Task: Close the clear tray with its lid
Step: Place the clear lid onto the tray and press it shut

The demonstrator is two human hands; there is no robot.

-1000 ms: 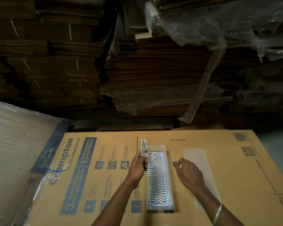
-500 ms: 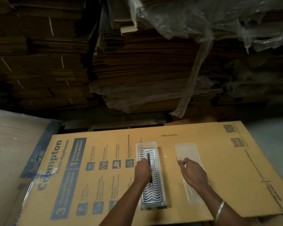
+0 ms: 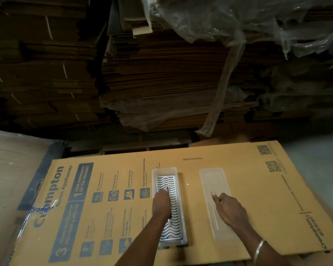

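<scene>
A long clear tray [image 3: 164,170] with a white wavy insert lies lengthwise on a printed cardboard sheet [image 3: 258,189]. My left hand [image 3: 161,205] is down inside the tray, fingers closed over a thin metal strip [image 3: 167,189] that lies along the insert. Both ends of the strip stick out from under the hand. The clear flat lid [image 3: 213,179] lies parallel to the tray, a short gap to its right. My right hand [image 3: 230,210] rests on the lid's middle with fingers spread and the index fingertip touching it.
Tall stacks of flattened cardboard [image 3: 161,73] rise just beyond the sheet, with loose plastic film [image 3: 238,16] hanging over them. A plastic-wrapped board [image 3: 12,179] lies at the left. Grey floor [image 3: 315,160] shows at the right. A metal bangle [image 3: 259,248] circles my right wrist.
My left hand has brought the metal strip from upright beside the tray down into the tray. My right hand has moved right onto the lid.
</scene>
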